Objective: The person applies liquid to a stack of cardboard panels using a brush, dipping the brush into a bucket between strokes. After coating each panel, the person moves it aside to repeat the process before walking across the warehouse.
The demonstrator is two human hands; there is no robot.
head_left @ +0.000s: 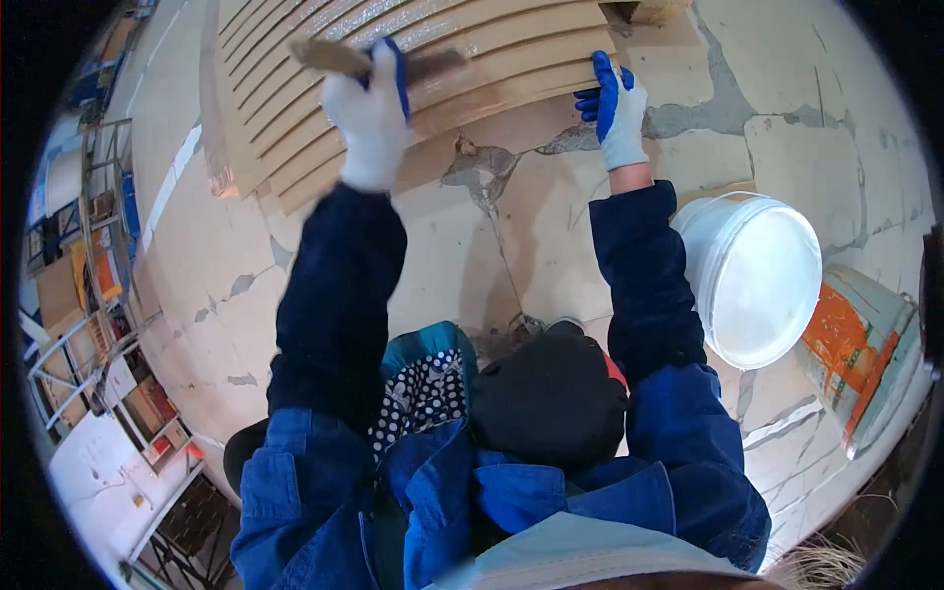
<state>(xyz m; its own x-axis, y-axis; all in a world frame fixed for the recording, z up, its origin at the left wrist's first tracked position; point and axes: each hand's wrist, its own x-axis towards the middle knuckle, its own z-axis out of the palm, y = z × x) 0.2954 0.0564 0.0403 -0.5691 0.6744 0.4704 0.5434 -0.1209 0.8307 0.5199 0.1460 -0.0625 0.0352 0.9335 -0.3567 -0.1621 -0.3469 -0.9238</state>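
My left hand (pixel 372 118), in a white glove with blue on the fingers, is closed round a brush (pixel 332 57) with a pale handle; its dark, blurred end lies over the slatted tan panels (pixel 433 49). The upper slats look wet and shiny. At the right end of the nearest slat is my right hand (pixel 612 103), gloved the same way, its thumb and fingers at the slat's corner. Whether those fingers grip the slat or only rest on it is not clear.
A white bucket (pixel 762 280) stands on the cracked tile floor (pixel 433 256) to the right of my right sleeve. Beside it is an orange-stained container (pixel 855 344). Metal racks with boxes (pixel 93 285) and a white table (pixel 108 482) are on the left.
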